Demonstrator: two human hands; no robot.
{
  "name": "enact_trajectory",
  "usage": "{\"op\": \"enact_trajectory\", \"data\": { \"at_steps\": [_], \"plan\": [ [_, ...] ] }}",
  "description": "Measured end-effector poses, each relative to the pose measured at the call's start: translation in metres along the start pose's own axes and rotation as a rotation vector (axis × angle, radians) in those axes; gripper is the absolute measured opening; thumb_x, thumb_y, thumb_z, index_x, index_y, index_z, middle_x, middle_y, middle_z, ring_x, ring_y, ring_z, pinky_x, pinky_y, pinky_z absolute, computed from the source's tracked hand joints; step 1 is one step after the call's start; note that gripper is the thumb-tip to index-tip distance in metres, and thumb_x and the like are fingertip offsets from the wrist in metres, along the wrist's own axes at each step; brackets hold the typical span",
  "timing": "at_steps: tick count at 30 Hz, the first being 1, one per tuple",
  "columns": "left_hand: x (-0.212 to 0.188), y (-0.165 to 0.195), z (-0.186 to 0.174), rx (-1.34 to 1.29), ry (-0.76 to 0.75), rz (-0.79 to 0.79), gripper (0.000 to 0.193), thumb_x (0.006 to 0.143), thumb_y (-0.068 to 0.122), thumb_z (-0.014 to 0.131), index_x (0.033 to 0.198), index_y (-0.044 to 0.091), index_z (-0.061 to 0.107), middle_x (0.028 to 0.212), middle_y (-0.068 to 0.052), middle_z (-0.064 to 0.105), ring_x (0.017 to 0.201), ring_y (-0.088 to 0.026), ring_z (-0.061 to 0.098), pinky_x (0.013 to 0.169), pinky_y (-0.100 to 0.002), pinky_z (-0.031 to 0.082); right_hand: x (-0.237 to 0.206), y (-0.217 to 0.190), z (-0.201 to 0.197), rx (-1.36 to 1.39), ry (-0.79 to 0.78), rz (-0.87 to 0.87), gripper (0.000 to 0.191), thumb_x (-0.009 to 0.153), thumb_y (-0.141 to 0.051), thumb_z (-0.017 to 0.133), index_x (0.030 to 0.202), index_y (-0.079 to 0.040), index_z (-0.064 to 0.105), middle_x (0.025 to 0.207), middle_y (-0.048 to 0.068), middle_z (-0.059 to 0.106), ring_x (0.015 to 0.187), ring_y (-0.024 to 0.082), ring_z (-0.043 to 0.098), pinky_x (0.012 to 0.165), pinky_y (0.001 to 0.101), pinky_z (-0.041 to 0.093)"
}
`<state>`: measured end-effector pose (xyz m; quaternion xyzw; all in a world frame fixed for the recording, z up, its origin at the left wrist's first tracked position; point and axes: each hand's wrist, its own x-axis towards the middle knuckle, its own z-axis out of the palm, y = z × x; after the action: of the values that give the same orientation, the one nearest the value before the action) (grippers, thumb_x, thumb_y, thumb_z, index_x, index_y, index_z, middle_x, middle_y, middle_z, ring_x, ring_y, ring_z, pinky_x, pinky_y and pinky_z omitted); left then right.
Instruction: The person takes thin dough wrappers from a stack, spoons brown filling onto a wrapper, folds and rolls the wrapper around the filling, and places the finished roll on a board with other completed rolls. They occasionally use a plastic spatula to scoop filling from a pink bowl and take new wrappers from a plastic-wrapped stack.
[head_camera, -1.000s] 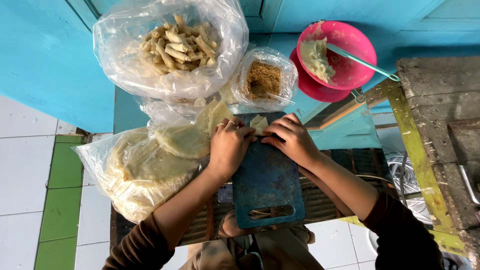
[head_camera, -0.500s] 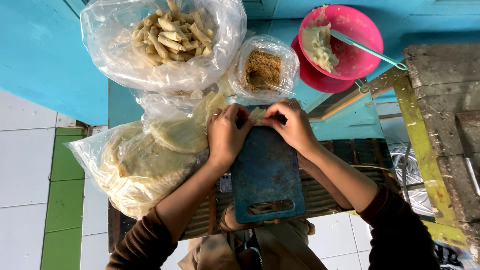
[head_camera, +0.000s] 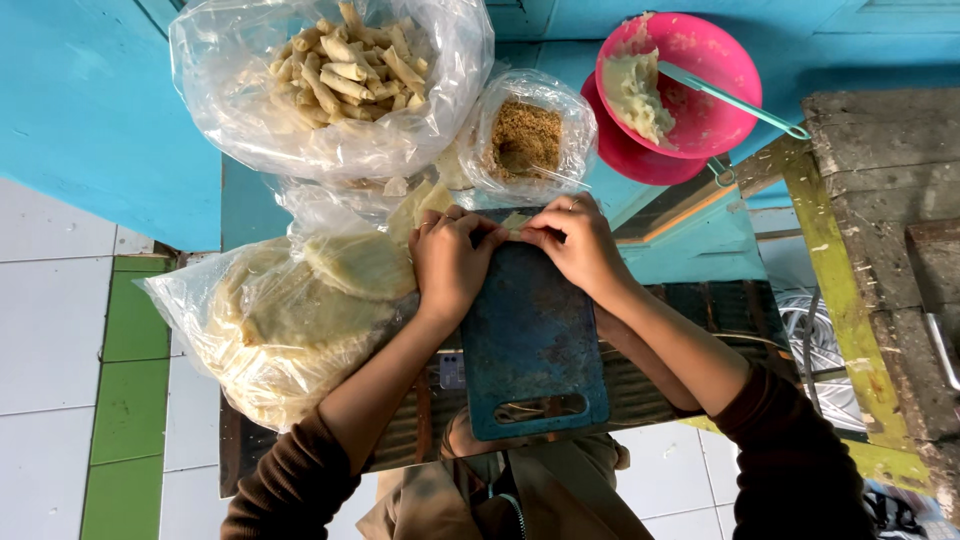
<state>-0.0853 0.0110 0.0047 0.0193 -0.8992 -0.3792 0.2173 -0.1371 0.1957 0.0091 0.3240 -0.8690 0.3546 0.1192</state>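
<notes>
Beyond the grip sits a big clear bag of rolled snacks (head_camera: 345, 70); under it, a blue cutting board (head_camera: 530, 340). Left hand (head_camera: 450, 262) and right hand (head_camera: 578, 245) pinch a small pale wrapper roll (head_camera: 513, 228) together at the board's far edge.

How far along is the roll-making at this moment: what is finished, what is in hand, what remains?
Done: a clear bag already holds many finished rolls. In hand: the left hand and right hand press a small pale wrapper piece at the far edge of the blue cutting board. Left: a thick stack of round wrappers in its bag, brown crumbs, and pale paste in the pink bowl.
</notes>
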Motion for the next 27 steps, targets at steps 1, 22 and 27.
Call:
{"op": "enact_trajectory", "data": {
  "at_steps": [1, 22, 27],
  "plan": [
    [0.002, 0.002, 0.000, 0.007, -0.003, -0.028, 0.014, 0.078, 0.030, 0.083, 0.079, 0.017, 0.079, 0.084, 0.000, 0.071, 0.093, -0.028, 0.062, 0.084, -0.045, 0.042, 0.005, 0.002, -0.002, 0.060, -0.049, 0.099, 0.016, 0.082, -0.009, 0.087, 0.094, -0.008, 0.077, 0.088, 0.006, 0.069, 0.087, 0.025, 0.064, 0.078, 0.0372, 0.051],
    [0.002, 0.002, 0.002, 0.075, -0.002, 0.106, 0.017, 0.078, 0.033, 0.082, 0.083, 0.017, 0.078, 0.095, 0.002, 0.069, 0.102, -0.027, 0.058, 0.089, -0.047, 0.039, -0.008, 0.005, 0.002, -0.170, 0.038, -0.172, 0.016, 0.084, -0.004, 0.080, 0.099, -0.006, 0.075, 0.098, 0.005, 0.071, 0.099, 0.028, 0.059, 0.088, 0.0400, 0.050],
    [-0.008, 0.001, -0.004, 0.079, -0.103, 0.114, 0.016, 0.079, 0.033, 0.081, 0.082, 0.018, 0.078, 0.095, 0.002, 0.070, 0.101, -0.027, 0.058, 0.088, -0.046, 0.039, -0.020, 0.000, -0.006, -0.138, -0.053, -0.114, 0.013, 0.083, -0.006, 0.081, 0.094, -0.006, 0.074, 0.095, 0.006, 0.072, 0.094, 0.028, 0.059, 0.083, 0.0400, 0.050]
  ]
}}
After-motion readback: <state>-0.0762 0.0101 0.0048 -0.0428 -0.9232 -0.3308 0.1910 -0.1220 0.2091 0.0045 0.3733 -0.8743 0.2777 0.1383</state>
